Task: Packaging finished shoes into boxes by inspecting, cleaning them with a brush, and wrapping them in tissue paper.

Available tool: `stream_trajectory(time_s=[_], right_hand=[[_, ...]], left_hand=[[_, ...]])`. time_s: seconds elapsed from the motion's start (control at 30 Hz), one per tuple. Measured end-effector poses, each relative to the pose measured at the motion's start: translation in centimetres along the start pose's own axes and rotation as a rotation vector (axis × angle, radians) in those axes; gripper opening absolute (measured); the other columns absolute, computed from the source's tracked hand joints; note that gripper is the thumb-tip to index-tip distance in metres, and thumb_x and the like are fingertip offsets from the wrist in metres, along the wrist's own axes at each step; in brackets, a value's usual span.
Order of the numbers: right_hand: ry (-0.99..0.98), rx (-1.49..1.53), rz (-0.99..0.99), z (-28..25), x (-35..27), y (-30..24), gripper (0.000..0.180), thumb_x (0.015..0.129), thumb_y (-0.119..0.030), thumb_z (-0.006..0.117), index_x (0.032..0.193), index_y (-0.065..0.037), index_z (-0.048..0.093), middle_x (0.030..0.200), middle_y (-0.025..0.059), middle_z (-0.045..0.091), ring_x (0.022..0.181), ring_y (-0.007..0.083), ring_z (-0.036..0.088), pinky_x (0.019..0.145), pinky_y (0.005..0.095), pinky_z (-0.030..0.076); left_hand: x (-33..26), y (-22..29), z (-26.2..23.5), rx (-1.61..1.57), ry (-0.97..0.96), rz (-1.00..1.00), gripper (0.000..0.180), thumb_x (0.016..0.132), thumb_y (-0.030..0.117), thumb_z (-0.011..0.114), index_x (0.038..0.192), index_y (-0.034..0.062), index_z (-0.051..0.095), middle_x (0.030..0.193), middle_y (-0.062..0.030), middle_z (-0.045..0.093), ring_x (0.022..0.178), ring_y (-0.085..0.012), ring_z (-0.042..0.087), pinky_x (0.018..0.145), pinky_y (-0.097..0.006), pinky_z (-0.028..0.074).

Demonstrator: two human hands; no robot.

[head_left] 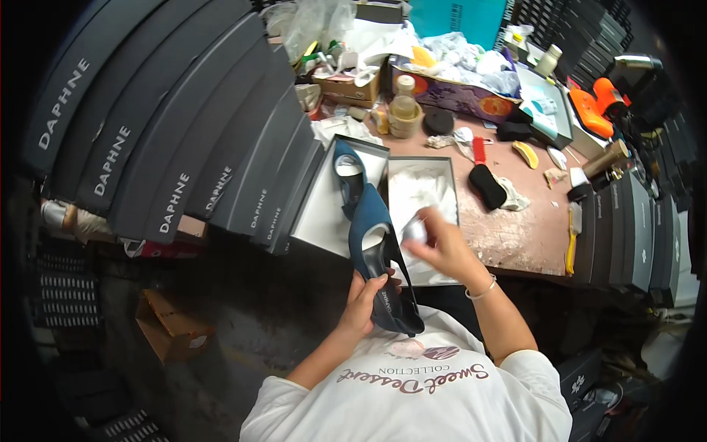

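Shoe [375,259], blue and pointed, sits in my left hand [359,303] in the head view, gripped around its rear half just in front of my shirt [405,412]. It lies to the left of my right hand [448,250], which pinches a blurred white wad [414,231]; the left is nearer. Its long axis runs away from me, toe forward and slightly left.

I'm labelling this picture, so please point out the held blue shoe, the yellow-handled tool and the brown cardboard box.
Held blue shoe [374,259]: head view, on its dark insole.
Yellow-handled tool [571,248]: head view, on its handle.
Brown cardboard box [183,346]: head view, on its side wall.
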State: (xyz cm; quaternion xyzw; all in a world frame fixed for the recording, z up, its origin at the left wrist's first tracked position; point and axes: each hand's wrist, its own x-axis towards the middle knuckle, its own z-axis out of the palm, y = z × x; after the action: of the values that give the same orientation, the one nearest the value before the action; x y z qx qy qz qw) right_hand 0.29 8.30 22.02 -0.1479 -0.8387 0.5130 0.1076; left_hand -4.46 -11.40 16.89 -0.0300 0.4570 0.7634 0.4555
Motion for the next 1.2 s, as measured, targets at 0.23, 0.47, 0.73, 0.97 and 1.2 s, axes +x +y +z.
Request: stream_trajectory(time_s=[0.23,0.47,0.73,0.97,1.2], right_hand=[[0.090,-0.455,-0.207,2.8,-2.2,-0.7,0.034,0.078,-0.025,0.073,0.105,-0.008,0.059,0.078,0.0125,0.057,0.072,0.0323,0.058,0.063,0.0411,0.046],[0.058,-0.542,-0.196,2.2,-1.7,1.7,0.028,0.069,-0.015,0.072,0.092,-0.008,0.059,0.081,0.0106,0.058,0.076,0.0319,0.061,0.064,0.0416,0.048],[0.437,-0.606,-0.267,3.0,-3.1,4.2,0.031,0.071,-0.026,0.072,0.091,-0.010,0.056,0.084,0.0072,0.052,0.079,0.0253,0.056,0.068,0.0378,0.040],[0.374,0.258,-0.089,-0.2,-4.3,4.1,0.075,0.071,-0.007,0.067,0.138,0.002,0.034,0.120,0.0262,0.055,0.109,0.0426,0.055,0.093,0.0392,0.045],[0.610,0.166,-0.217,0.2,-2.7,3.3,0.063,0.075,-0.006,0.063,0.132,0.000,0.036,0.114,0.0275,0.053,0.110,0.0443,0.052,0.094,0.0430,0.043]], left_hand=[[-0.1,-0.8,2.2,0.117,-0.089,0.063,0.045,0.090,0.012,0.049,0.132,0.0095,0.033,0.106,-0.0103,0.057,0.092,-0.0191,0.062,0.081,-0.035,0.054],[-0.2,-2.5,2.4,0.148,0.054,-0.038,0.028,0.089,0.018,0.050,0.114,0.0064,0.044,0.092,-0.0140,0.062,0.080,-0.0247,0.065,0.073,-0.038,0.056],[-0.4,-3.2,3.1,0.323,-0.116,-0.034,0.030,0.092,0.025,0.048,0.113,0.0032,0.049,0.092,-0.0123,0.062,0.079,-0.0221,0.064,0.071,-0.033,0.054],[-2.3,-3.2,5.8,0.417,-0.194,0.001,0.034,0.091,0.023,0.047,0.119,0.0039,0.042,0.098,-0.0120,0.057,0.081,-0.0212,0.060,0.074,-0.034,0.053],[-0.2,-0.9,6.8,0.066,-0.241,-0.186,0.046,0.093,0.046,0.049,0.115,0.0056,0.054,0.094,-0.0105,0.063,0.082,-0.0246,0.064,0.078,-0.040,0.054]])
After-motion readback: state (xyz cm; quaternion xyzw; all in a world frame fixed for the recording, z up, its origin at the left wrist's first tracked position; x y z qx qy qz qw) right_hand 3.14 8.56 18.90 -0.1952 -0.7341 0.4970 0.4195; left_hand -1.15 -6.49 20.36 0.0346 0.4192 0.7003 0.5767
